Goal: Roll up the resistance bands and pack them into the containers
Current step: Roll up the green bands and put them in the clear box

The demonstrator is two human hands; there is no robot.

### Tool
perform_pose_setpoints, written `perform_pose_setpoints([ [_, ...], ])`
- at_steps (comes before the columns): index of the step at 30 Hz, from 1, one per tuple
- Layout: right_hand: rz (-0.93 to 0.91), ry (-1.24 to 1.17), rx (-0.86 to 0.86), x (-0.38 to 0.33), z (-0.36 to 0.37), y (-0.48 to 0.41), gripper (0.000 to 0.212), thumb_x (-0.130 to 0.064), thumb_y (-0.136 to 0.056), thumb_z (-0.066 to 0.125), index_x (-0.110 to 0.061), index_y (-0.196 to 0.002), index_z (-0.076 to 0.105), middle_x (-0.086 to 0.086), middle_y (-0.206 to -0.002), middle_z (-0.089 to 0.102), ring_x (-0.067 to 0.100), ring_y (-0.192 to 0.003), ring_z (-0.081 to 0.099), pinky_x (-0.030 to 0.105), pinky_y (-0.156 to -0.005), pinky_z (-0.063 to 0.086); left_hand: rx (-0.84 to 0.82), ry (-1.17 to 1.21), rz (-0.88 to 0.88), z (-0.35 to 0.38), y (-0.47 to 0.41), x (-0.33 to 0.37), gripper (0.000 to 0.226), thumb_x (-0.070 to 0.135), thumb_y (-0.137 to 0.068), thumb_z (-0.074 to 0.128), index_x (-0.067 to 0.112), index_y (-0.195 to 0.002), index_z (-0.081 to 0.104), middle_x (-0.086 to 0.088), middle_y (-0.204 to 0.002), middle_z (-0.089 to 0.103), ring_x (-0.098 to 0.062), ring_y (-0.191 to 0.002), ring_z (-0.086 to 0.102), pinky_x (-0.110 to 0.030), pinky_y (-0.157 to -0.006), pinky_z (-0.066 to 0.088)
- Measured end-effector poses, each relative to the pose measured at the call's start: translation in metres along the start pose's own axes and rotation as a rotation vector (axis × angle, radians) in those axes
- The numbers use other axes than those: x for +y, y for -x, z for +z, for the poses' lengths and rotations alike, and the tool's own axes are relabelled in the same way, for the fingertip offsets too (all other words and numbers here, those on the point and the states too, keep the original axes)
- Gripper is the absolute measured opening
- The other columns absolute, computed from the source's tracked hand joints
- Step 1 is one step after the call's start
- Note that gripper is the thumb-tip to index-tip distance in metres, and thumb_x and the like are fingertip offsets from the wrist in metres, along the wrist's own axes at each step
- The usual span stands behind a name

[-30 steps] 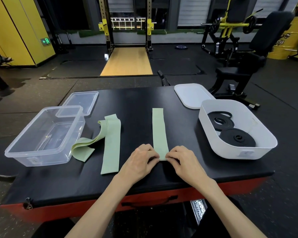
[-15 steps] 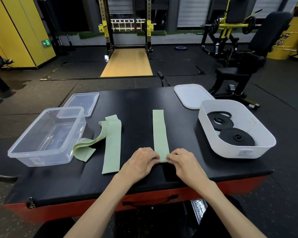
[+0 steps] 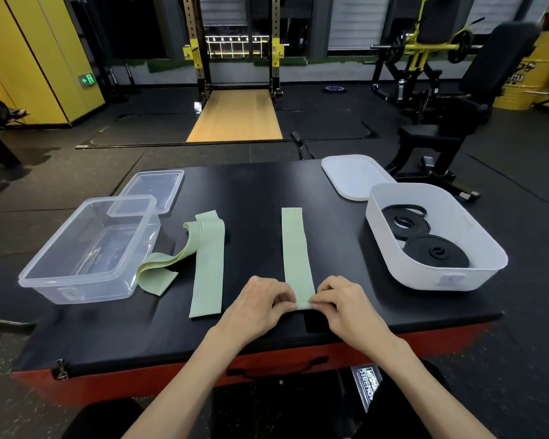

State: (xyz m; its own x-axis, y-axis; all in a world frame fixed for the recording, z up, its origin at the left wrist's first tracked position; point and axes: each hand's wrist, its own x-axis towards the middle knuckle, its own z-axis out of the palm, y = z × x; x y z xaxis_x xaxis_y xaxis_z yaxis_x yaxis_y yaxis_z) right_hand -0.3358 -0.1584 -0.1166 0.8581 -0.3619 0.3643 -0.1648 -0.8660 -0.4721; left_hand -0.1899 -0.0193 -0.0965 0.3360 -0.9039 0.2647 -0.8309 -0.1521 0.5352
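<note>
Near edge of black table pad [image 3: 267, 185]: left hand [image 3: 260, 304] and right hand [image 3: 346, 307], fingers curled, each pinching one side of the near end of flat green band [image 3: 295, 255]. That end slightly rolled, rest of the strip lying straight toward the far side. Left of it, apart: second green band [image 3: 208, 267], flat and roughly parallel. Overlapping its far end, twisted green band [image 3: 165, 267], curving left, near end just beside clear container [image 3: 76, 289]. Right, level with these: white container [image 3: 425, 277] with black rolled bands [image 3: 436, 253] inside, two coils. Far left, clear lid [image 3: 154, 188], partly behind clear container. Far right, white lid [image 3: 355, 175], just behind white container.
</note>
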Motion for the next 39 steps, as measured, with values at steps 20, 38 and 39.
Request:
perform_pose_setpoints([
  [20,0.156,-0.094,-0.067,-0.005,-0.008,-0.013,0.015,-0.009,-0.082,0.07,-0.023,-0.081,0.075,-0.013,-0.08,0.062,-0.002,-0.072,0.056,0.009,-0.069,0.04,0.004,-0.049,0.091,0.004,-0.006,-0.006,0.006,0.023,-0.083,0.07,0.019,-0.087,0.073,0.006,-0.078,0.065,-0.003,-0.069,0.053,-0.012,-0.069,0.038],
  [38,0.034,-0.027,-0.094,-0.007,-0.008,-0.018,0.016,-0.005,-0.081,0.07,-0.016,-0.09,0.078,-0.002,-0.088,0.071,0.016,-0.081,0.066,0.027,-0.08,0.051,0.004,-0.089,0.047,0.002,-0.009,-0.005,0.015,0.03,-0.088,0.064,0.022,-0.095,0.074,0.002,-0.086,0.067,-0.014,-0.08,0.06,-0.027,-0.078,0.047],
  [39,0.033,-0.03,-0.097,-0.006,-0.008,-0.018,0.016,-0.005,-0.081,0.07,-0.016,-0.089,0.078,-0.002,-0.088,0.07,0.016,-0.08,0.066,0.027,-0.079,0.051,0.019,-0.11,0.057,0.002,-0.007,-0.004,0.015,0.03,-0.089,0.063,0.021,-0.096,0.073,0.002,-0.086,0.066,-0.014,-0.079,0.059,-0.027,-0.078,0.047],
])
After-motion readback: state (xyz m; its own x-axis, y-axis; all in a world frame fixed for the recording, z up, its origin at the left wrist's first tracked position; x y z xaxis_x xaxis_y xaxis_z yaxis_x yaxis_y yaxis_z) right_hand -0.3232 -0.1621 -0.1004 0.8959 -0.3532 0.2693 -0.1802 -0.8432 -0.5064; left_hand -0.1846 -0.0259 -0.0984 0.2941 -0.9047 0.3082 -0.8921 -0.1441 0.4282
